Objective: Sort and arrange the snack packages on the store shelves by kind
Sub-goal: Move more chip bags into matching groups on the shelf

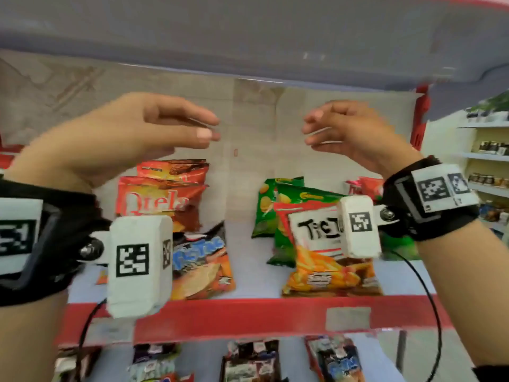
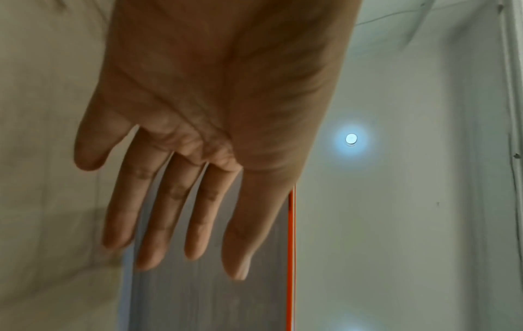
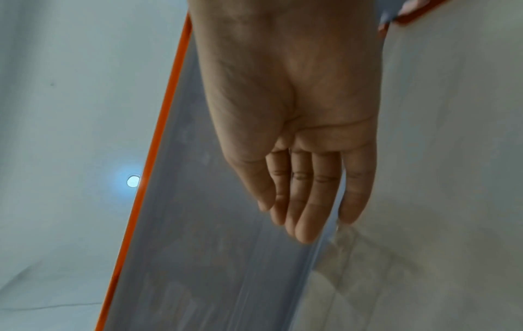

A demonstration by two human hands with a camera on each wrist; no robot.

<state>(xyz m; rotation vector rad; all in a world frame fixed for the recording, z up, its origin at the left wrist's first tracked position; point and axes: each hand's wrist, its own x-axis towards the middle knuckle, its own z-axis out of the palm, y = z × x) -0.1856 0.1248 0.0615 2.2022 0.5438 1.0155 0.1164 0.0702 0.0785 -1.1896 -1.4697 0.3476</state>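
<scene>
Fingers relaxed, holding nothing, on both hands; red Qtela bags stand stacked, slightly crumpled.

Glossy plastic snack bags; smooth painted shelf; black cloth wristbands.

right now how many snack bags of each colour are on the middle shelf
red qtela bags: 2
dark tic tac bag: 1
green bags: at least 2
orange tic tac bag: 1
red bags at back right: at least 1, partly hidden
total: at least 7
</scene>
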